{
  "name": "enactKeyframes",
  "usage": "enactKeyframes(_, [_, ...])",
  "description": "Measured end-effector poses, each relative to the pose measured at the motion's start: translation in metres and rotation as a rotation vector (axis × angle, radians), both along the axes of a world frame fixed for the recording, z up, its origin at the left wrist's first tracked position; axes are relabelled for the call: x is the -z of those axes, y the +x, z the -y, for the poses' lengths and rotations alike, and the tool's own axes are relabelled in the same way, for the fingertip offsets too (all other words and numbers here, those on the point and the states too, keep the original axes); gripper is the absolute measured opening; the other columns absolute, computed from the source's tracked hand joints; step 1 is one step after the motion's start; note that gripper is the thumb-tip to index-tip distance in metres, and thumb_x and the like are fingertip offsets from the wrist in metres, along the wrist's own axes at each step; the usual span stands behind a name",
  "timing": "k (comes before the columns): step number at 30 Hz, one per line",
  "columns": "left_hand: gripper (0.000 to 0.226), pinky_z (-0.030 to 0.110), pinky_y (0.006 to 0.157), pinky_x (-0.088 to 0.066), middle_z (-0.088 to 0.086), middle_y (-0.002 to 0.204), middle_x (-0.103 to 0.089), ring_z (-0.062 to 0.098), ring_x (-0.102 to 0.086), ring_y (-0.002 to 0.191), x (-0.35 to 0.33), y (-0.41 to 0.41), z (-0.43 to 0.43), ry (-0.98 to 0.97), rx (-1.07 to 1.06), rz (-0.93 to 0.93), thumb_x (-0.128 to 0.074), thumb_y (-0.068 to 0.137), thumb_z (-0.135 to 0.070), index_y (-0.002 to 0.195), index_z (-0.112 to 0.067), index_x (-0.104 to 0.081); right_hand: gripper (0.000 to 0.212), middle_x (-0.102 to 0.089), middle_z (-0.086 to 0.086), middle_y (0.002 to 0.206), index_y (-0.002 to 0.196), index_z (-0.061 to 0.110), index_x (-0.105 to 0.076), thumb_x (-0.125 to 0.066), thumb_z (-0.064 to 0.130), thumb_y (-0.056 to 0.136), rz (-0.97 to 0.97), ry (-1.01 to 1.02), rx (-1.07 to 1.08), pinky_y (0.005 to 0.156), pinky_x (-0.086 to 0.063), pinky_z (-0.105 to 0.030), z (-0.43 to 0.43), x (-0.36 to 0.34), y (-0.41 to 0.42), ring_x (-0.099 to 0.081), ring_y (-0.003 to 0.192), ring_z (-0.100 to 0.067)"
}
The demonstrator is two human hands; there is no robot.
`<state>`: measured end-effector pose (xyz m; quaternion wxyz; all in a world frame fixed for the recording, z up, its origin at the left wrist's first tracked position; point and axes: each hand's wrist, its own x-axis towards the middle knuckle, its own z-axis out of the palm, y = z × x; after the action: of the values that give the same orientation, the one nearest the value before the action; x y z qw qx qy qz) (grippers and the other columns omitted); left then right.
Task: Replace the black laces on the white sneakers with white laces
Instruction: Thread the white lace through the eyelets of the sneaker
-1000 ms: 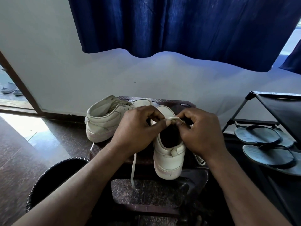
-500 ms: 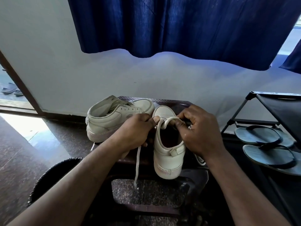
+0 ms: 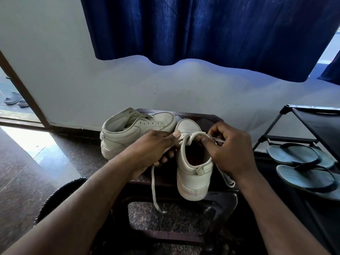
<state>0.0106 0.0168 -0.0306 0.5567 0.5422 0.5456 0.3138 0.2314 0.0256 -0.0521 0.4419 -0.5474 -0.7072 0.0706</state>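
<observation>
Two white sneakers stand on a dark stool (image 3: pixel 198 115). The near sneaker (image 3: pixel 193 173) points its heel at me. Across its opening arches a white lace (image 3: pixel 196 134). My left hand (image 3: pixel 154 148) grips one side of that lace, and the loose end (image 3: pixel 153 186) hangs down below the fist. My right hand (image 3: pixel 228 151) pinches the other side of the lace at the sneaker's right edge; another white strand (image 3: pixel 225 178) trails under it. The far sneaker (image 3: pixel 136 129) lies to the left with bare eyelets. No black lace shows.
A black shoe rack (image 3: pixel 312 129) stands at the right with grey flip-flops (image 3: pixel 301 166) on its lower shelf. A dark round bin (image 3: pixel 58 196) sits at the lower left. A blue curtain (image 3: pixel 202 30) hangs above the white wall. More sandals (image 3: pixel 15 101) lie beyond the doorway.
My hands have drawn apart, the left moving left, so the lace now arches loosely over the sneaker's opening. The hanging end has slid down a little.
</observation>
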Motion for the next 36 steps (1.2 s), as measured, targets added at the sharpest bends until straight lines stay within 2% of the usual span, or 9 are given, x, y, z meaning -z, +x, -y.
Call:
enactKeyframes(7, [0.019, 0.020, 0.044, -0.030, -0.002, 0.067, -0.055, 0.011, -0.045, 0.055, -0.002, 0.006, -0.003, -0.113, -0.023, 0.172, -0.065, 0.102, -0.024, 0.084, -0.015, -0.064, 0.038, -0.053, 0.010, 0.055, 0.069, 0.023, -0.052, -0.084, 0.037, 0.083, -0.020, -0.073, 0.004, 0.051, -0.037, -0.026, 0.000, 0.002, 0.002, -0.048, 0.052, -0.010])
enactKeyframes(11, [0.020, 0.020, 0.044, -0.028, -0.003, 0.066, -0.054, 0.010, -0.044, 0.055, -0.005, 0.007, -0.002, -0.236, -0.049, 0.280, -0.059, 0.100, -0.015, 0.080, -0.016, -0.063, 0.040, -0.052, 0.012, 0.054, 0.068, 0.024, -0.051, -0.085, 0.039, 0.082, -0.052, -0.109, -0.019, 0.050, -0.036, -0.023, -0.001, 0.002, 0.002, -0.046, 0.051, -0.009])
enactKeyframes(14, [0.022, 0.019, 0.043, -0.028, -0.003, 0.065, -0.053, 0.009, -0.045, 0.054, -0.005, 0.005, -0.003, -0.294, -0.081, 0.309, -0.056, 0.099, -0.010, 0.079, -0.015, -0.064, 0.045, -0.051, 0.011, 0.052, 0.066, 0.023, -0.050, -0.085, 0.048, 0.080, -0.037, -0.095, -0.011, 0.050, -0.037, -0.025, 0.000, -0.002, 0.003, -0.045, 0.050, -0.010])
enactKeyframes(20, [0.019, 0.021, 0.045, -0.033, -0.001, 0.064, -0.056, 0.011, -0.050, 0.055, -0.002, 0.002, -0.001, -0.281, -0.084, 0.268, -0.060, 0.101, -0.012, 0.082, -0.013, -0.062, 0.050, -0.048, 0.013, 0.053, 0.066, 0.020, -0.050, -0.085, 0.056, 0.074, -0.070, -0.147, -0.042, 0.050, -0.038, -0.029, 0.001, -0.002, 0.004, -0.040, 0.050, -0.007])
enactKeyframes(23, [0.020, 0.024, 0.049, -0.036, 0.000, 0.067, -0.056, 0.013, -0.053, 0.058, 0.000, 0.001, -0.003, -0.231, -0.059, 0.223, -0.062, 0.102, -0.016, 0.082, -0.013, -0.061, 0.043, -0.049, 0.012, 0.058, 0.072, 0.017, -0.055, -0.086, 0.047, 0.079, -0.264, -0.315, -0.223, 0.052, -0.036, -0.026, -0.001, -0.002, 0.012, -0.040, 0.055, -0.007])
enactKeyframes(27, [0.014, 0.026, 0.052, -0.037, 0.000, 0.070, -0.059, 0.014, -0.054, 0.061, 0.000, 0.000, -0.003, -0.234, -0.003, 0.241, -0.061, 0.101, -0.018, 0.088, -0.013, -0.061, 0.040, -0.062, -0.005, 0.070, 0.082, 0.012, -0.069, -0.073, 0.052, 0.082, -0.420, -0.444, -0.324, 0.062, -0.043, -0.030, -0.005, -0.003, 0.025, -0.050, 0.064, -0.014])
enactKeyframes(30, [0.005, 0.026, 0.054, -0.036, 0.000, 0.071, -0.060, 0.014, -0.055, 0.061, -0.002, 0.000, -0.003, -0.238, 0.015, 0.259, -0.066, 0.089, -0.017, 0.089, -0.013, -0.063, 0.033, -0.058, -0.007, 0.066, 0.080, 0.013, -0.068, -0.075, 0.043, 0.091, -0.541, -0.499, -0.335, 0.052, -0.035, -0.022, -0.004, -0.008, 0.029, -0.041, 0.056, -0.013])
enactKeyframes(32, [0.016, 0.027, 0.056, -0.036, 0.000, 0.073, -0.062, 0.014, -0.056, 0.062, -0.003, -0.001, -0.003, -0.235, 0.024, 0.266, -0.069, 0.075, -0.023, 0.088, -0.014, -0.064, 0.040, -0.056, -0.007, 0.063, 0.077, 0.013, -0.066, -0.065, 0.048, 0.095, -0.543, -0.552, -0.325, 0.051, -0.032, -0.022, -0.002, -0.011, 0.025, -0.039, 0.056, -0.016])
enactKeyframes(36, [0.014, 0.025, 0.054, -0.038, 0.000, 0.078, -0.062, 0.013, -0.054, 0.062, -0.003, -0.002, -0.003, -0.207, 0.045, 0.234, -0.071, 0.082, -0.029, 0.087, -0.016, -0.067, 0.057, -0.050, 0.000, 0.055, 0.072, 0.012, -0.061, -0.048, 0.059, 0.101, -0.464, -0.692, -0.246, 0.052, -0.034, -0.024, -0.002, -0.009, 0.014, -0.043, 0.052, -0.013])
